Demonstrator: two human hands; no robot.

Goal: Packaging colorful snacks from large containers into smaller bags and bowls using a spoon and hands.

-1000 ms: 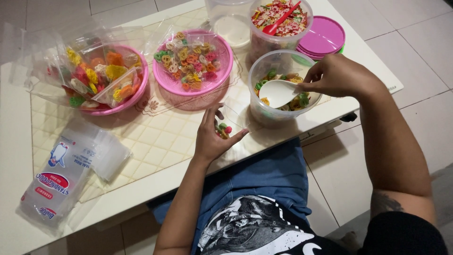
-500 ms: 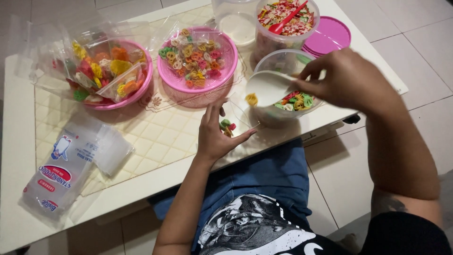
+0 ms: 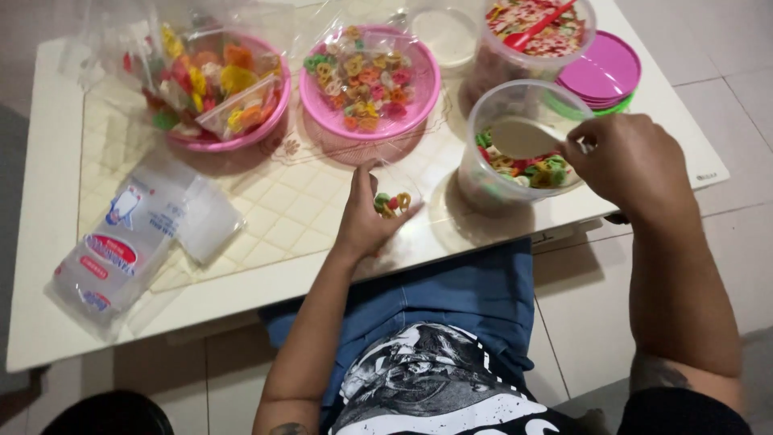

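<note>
soft indoor light; glare on the white table (image 3: pixel 48 266), slight overall blur, dim shadow beneath its near edge.

A single head-worn camera is looking steeply down from above the seated person, facing forward over the lap toward the white table (image 3: pixel 48 322), whose far edge is running off the frame at twelve o'clock. The view is sitting close — the dark printed shirt (image 3: pixel 427 387) is filling six o'clock, and both forearms are entering from the bottom edge. The frame is tilting slightly, so the table's near edge is climbing from eight o'clock toward three o'clock. Tiled floor (image 3: pixel 725 48) is showing at two o'clock. No second view is sharing the scene — everything is coming from this one vantage.
</note>
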